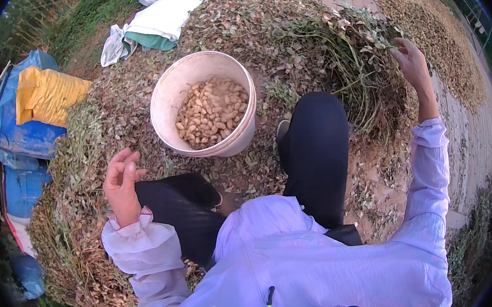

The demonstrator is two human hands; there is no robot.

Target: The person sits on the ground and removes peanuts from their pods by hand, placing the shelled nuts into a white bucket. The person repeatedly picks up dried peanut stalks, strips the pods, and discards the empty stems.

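A white bucket (161, 105) stands in front of me, partly filled with peanuts in their shells (213, 110). To the left of the bucket, my left hand (122, 186) is raised over the dry litter with its fingers loosely bent and apart, holding nothing. Far out on the right, my right hand (414, 66) reaches to the edge of a heap of pulled peanut plants (361, 62). Its fingers are spread and curved beside the leaves at the heap's tip. Whether the fingertips touch those leaves is hard to make out.
Dried leaves and stems (95, 126) cover the ground around my bent legs (316, 146). White sacks (165, 19) lie beyond the bucket. At left are a yellow sack (48, 95) and blue barrels (27, 189). A broad spread of peanuts (435, 28) covers paving at far right.
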